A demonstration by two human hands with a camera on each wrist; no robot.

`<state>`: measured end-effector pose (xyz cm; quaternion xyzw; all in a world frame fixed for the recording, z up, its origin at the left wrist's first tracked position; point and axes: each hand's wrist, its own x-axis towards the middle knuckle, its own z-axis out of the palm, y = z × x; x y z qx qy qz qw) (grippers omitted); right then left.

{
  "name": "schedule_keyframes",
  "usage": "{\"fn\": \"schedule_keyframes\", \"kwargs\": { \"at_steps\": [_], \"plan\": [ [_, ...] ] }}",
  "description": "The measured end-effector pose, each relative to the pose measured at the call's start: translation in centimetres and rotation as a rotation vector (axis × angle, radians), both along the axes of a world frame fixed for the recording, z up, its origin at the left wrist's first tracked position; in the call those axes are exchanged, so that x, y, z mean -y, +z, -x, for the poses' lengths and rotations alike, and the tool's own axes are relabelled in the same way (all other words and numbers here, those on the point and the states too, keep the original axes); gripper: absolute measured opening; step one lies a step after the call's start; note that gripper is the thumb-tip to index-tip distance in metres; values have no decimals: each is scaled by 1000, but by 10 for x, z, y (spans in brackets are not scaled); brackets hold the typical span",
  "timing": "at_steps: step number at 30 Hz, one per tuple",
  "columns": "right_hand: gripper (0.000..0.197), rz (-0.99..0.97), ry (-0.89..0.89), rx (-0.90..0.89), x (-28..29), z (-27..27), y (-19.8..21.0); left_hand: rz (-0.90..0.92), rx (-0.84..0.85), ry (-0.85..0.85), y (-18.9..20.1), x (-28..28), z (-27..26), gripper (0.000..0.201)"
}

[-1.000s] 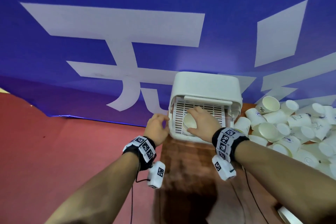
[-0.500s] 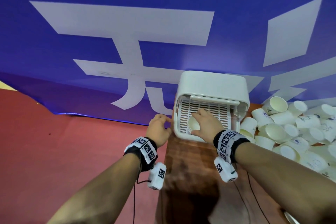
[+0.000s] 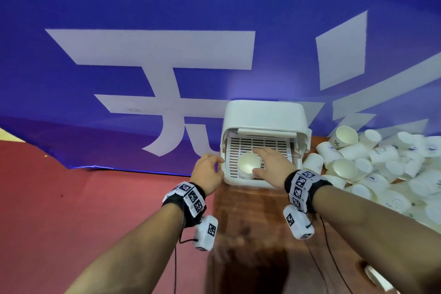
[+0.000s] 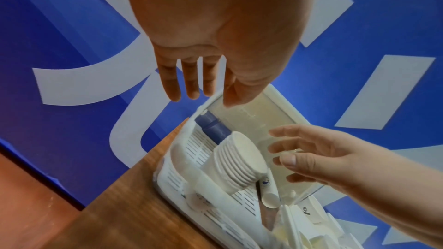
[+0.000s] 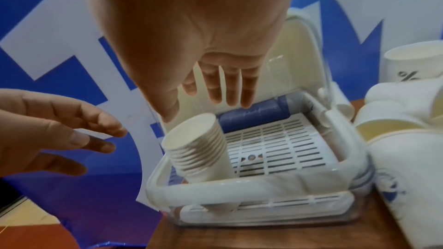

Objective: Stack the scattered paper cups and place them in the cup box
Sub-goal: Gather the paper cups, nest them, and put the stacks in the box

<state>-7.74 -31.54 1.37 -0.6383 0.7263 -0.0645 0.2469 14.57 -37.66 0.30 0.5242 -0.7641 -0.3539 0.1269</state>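
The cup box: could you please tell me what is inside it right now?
Inside the cup box, one stack of paper cups leans on the slatted white tray, with a blue cylinder behind. Whatever lies beneath the tray is hidden.

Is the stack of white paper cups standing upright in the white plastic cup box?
Tipped: the stack leans, base down in the box, on its slotted tray.

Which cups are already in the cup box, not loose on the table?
Only the nested stack of cups, leaning on the cup box tray beside the right hand. The loose cups lie piled on the table.
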Motion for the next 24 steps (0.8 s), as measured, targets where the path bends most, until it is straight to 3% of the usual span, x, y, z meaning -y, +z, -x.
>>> {"fn": "schedule_keyframes", "kwargs": {
  "at_steps": [8, 16, 24],
  "plan": [
    [54, 87, -81, 29, -47, 45, 35, 56, -20, -92, 32, -24, 62, 34],
    [44, 160, -179, 107, -119, 107, 45, 58, 8, -222, 43, -80, 139, 31],
    [49, 105, -321, 114, -211, 190, 48, 40, 8, -310, 43, -150, 227, 33]
  ]
}}
